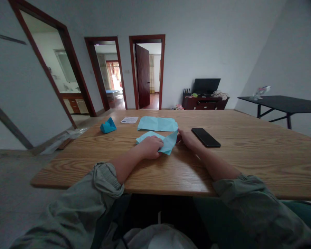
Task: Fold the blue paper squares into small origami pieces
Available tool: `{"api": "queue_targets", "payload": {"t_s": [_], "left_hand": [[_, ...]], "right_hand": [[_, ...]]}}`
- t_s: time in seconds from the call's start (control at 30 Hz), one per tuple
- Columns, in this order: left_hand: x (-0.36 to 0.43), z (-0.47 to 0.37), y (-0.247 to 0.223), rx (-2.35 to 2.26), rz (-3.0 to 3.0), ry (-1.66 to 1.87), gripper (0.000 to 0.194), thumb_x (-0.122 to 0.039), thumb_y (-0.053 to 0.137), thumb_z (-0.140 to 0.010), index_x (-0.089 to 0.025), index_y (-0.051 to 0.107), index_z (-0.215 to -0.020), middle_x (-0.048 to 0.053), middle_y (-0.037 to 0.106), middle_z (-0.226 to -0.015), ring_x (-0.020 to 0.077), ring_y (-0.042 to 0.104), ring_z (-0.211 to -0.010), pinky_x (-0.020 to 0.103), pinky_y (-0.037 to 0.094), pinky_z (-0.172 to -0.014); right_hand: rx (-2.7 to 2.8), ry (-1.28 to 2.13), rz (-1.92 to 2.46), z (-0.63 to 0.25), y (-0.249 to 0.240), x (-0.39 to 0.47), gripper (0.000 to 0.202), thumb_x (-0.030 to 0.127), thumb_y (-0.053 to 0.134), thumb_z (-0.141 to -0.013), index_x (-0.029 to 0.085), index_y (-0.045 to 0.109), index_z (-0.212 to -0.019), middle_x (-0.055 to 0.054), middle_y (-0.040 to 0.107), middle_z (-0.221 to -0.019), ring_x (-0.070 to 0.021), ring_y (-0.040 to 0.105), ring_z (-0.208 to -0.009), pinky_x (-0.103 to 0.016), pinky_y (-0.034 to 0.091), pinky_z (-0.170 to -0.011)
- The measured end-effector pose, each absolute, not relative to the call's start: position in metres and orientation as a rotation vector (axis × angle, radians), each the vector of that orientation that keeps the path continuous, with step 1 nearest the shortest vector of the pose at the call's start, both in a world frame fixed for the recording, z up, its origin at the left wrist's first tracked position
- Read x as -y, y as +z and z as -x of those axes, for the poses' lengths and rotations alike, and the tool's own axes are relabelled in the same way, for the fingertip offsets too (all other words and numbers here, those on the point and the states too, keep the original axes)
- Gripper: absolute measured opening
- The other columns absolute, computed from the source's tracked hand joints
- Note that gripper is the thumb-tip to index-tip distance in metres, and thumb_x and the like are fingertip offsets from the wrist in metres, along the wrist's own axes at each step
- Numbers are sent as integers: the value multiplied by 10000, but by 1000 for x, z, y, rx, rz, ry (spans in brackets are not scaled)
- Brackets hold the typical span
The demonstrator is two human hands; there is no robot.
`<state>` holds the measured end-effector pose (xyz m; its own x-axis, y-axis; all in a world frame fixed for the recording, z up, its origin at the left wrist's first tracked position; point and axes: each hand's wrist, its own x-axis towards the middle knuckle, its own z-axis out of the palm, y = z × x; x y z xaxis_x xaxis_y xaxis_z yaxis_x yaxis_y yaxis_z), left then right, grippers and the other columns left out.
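A creased light blue paper (168, 142) lies in front of me on the wooden table, its right part lifted and bent. My left hand (150, 147) rests on this paper, fingers curled and pressed near its middle. At the paper's raised right edge, my right hand (186, 137) pinches it, with the fingertips partly hidden. Just beyond lies a second light blue sheet (157, 123) with fold lines, flat on the table. A darker blue folded paper piece (108, 126) stands to the left.
A black phone (206, 137) lies right of my right hand. A small white card (129, 120) is near the far left edge of the wooden table (248, 148). Farther off stand a black table (282, 103) and a television (206, 86) on a cabinet.
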<state>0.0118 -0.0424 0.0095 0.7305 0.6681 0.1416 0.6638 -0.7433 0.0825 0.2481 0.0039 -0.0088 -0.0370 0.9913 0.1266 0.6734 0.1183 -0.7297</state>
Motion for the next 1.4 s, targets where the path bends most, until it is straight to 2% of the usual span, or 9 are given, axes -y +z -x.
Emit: {"api": "queue_targets", "payload": {"t_s": [0.1, 0.2, 0.27, 0.47, 0.67, 0.9, 1.03, 1.23, 1.4], "left_hand": [[54, -23, 6, -1092, -2947, 228, 285, -413, 568, -776, -198, 658, -938, 103, 649, -1043, 285, 570, -993, 390, 419, -916], [56, -25, 7, -984, -2935, 252, 468, -598, 516, -788, -221, 637, -1037, 89, 659, -1032, 285, 576, -986, 384, 425, -891], [51, -19, 9, -888, -2859, 263, 538, -662, 456, -804, -251, 618, -1112, 59, 656, -1086, 257, 577, -1015, 347, 419, -905], [18, 10, 5, -1155, -2697, 269, 600, -629, 448, -833, -261, 515, -1303, 58, 538, -1324, 253, 493, -1197, 349, 338, -1019], [12, 7, -8, -1113, -2704, 107, 691, -735, 466, -751, -390, 442, -1349, 27, 267, -1514, 333, 230, -1377, 526, 149, -1095], [9, 6, -6, -1238, -2626, 35, 769, -781, 435, -724, -392, 384, -1386, 39, 241, -1524, 360, 205, -1378, 567, 103, -1089], [2, 16, -4, -1306, -2583, -12, 821, -815, 420, -693, -400, 353, -1398, 35, 214, -1533, 372, 177, -1384, 587, 101, -1081], [1, 21, -1, -1304, -2545, -32, 846, -794, 440, -696, -381, 312, -1424, 27, 185, -1539, 375, 132, -1395, 568, 86, -1096], [1, 22, -2, -1297, -2543, -15, 823, -761, 460, -713, -364, 326, -1421, 30, 177, -1540, 366, 126, -1398, 566, 79, -1099]], "right_hand": [[1817, 547, 1688, -246, -7, -1, 605, 583, 300, -900, 154, 709, -775, -105, 692, -786, -210, 623, -742, -283, 442, -645], [1964, 429, 1770, -246, -9, 2, 363, 491, 577, -784, 164, 707, -872, -71, 678, -763, -209, 611, -736, -270, 427, -621], [2035, 374, 1768, -247, -12, 3, 320, 413, 640, -736, 169, 690, -937, -53, 675, -775, -190, 601, -714, -254, 417, -607], [2152, 237, 1587, -251, -20, -2, 265, 320, 596, -772, 195, 673, -993, -54, 688, -881, -179, 603, -759, -251, 425, -667], [2109, 99, 1604, -248, -21, -6, 360, 400, 580, -793, 212, 662, -1089, -86, 681, -972, -221, 611, -859, -289, 427, -739], [2065, 226, 1689, -257, -16, -3, 616, 462, 677, -706, 140, 573, -1221, -111, 670, -962, -196, 605, -768, -260, 433, -658], [2164, 168, 1606, -251, -12, 6, 508, 346, 663, -730, 165, 586, -1199, -65, 663, -887, -164, 583, -708, -244, 415, -623], [2314, 1, 1349, -240, -16, 12, 302, 225, 609, -753, 188, 653, -1050, -73, 646, -929, -185, 583, -815, -279, 431, -759], [2303, -19, 1362, -238, -23, 8, 308, 254, 602, -772, 189, 630, -1072, -94, 653, -1004, -213, 585, -921, -310, 422, -839]]}}
